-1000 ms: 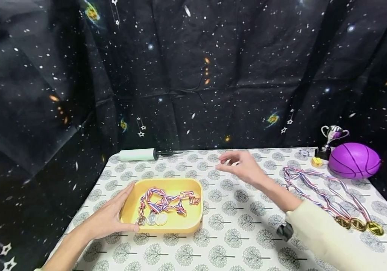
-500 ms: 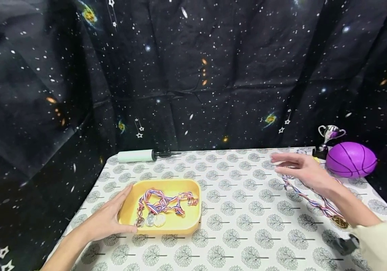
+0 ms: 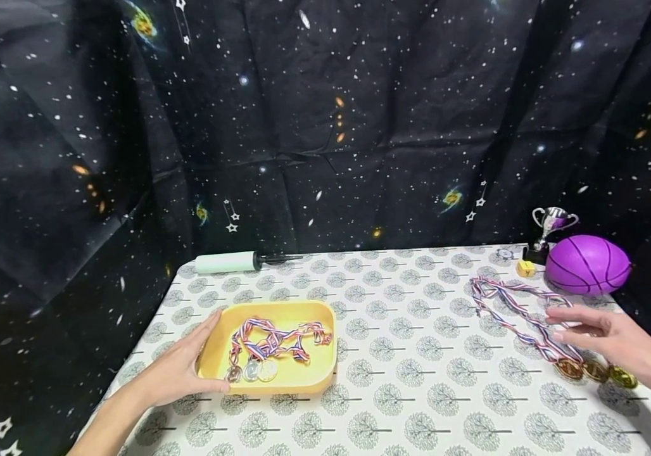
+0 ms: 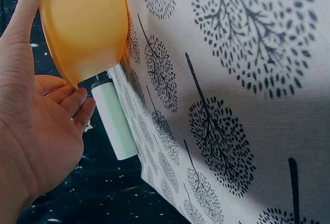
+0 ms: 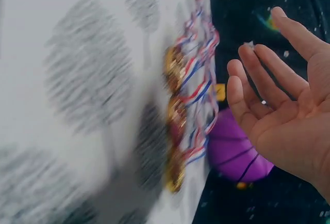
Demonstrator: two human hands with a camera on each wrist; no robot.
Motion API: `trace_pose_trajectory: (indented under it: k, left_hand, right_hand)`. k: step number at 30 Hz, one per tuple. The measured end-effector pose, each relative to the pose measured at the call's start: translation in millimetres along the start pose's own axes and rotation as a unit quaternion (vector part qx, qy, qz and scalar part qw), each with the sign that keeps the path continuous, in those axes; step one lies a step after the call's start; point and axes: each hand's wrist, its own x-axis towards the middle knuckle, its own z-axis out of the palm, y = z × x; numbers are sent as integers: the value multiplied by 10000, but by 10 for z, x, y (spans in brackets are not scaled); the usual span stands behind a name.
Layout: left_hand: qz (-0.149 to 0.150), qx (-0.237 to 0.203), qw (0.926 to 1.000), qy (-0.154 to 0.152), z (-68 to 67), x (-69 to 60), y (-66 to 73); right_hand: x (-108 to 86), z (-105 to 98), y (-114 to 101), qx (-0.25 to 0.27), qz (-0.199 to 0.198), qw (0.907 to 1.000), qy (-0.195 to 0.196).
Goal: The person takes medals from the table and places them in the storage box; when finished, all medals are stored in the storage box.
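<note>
My left hand [image 3: 177,373] holds the left end of a yellow plastic tray [image 3: 316,367], thumb at the near corner and fingers along the side. In the left wrist view that hand [image 4: 49,126] has its fingers against the edge of the tray [image 4: 87,28]. Inside lie tangled striped ribbons [image 3: 268,345] with silver-toned medals [image 3: 251,370]. My right hand [image 3: 619,339] hovers, fingers spread and holding nothing, by gold medals [image 3: 568,368] on red, white and blue ribbons [image 3: 530,322]. The right wrist view shows this hand [image 5: 283,105] apart from the medals [image 5: 175,121].
At the back right stand a silver trophy cup [image 3: 550,221] on a black base, a purple basketball [image 3: 587,265] and a small yellow cube [image 3: 526,268]. A pale green hand pump [image 3: 225,262] lies along the back left edge of the patterned tablecloth [image 3: 411,380].
My right hand has travelled from beyond the tray across to the right, over the ribbons to the gold medals. My left hand and the tray have stayed put.
</note>
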Motion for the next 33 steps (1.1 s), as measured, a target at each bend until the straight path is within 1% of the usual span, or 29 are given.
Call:
trace_pose_trajectory:
  k: [2, 4, 7, 10, 13, 17, 20, 22, 24, 27, 30, 33]
  left_hand:
    - [-14, -2, 10000, 5, -2, -6, -3]
    - [-19, 4, 10000, 9, -1, -10, -7]
    - [-22, 19, 10000, 23, 2, -12, -12]
    - [5, 22, 10000, 41, 6, -7, -13]
    - [18, 29, 10000, 44, 6, -4, -11]
    - [-22, 27, 10000, 24, 2, -1, -6]
    - [-30, 27, 10000, 15, -2, 4, -3]
    - [-16, 31, 10000, 23, -4, 7, -1]
    - [6, 36, 10000, 34, -5, 8, 2]
    - [22, 35, 10000, 44, -4, 6, 4]
    - [23, 20, 10000, 36, 1, 4, 3]
    - [23, 4, 10000, 40, 7, 2, 0]
  right_hand:
    - [-74, 25, 103, -59, 148, 9999, 0]
    - [-135, 66, 182, -152, 250, 9995, 83]
    - [-210, 139, 264, -386, 197, 9988, 226]
    - [-260, 194, 308, -678, 42, 9968, 421]
    - [-291, 231, 344, -803, -98, 9953, 538]
    - [-305, 254, 395, -930, -304, 9937, 546]
    - [-294, 263, 419, -1133, -426, 9914, 503]
    - [-279, 267, 426, -1337, -435, 9888, 502]
    - [-273, 283, 433, -1475, -547, 9859, 564]
    - [-279, 315, 447, -1569, -802, 9819, 700]
    - [-300, 341, 466, -1543, -1088, 9787, 806]
    - [-316, 349, 473, -1575, -1172, 9767, 871]
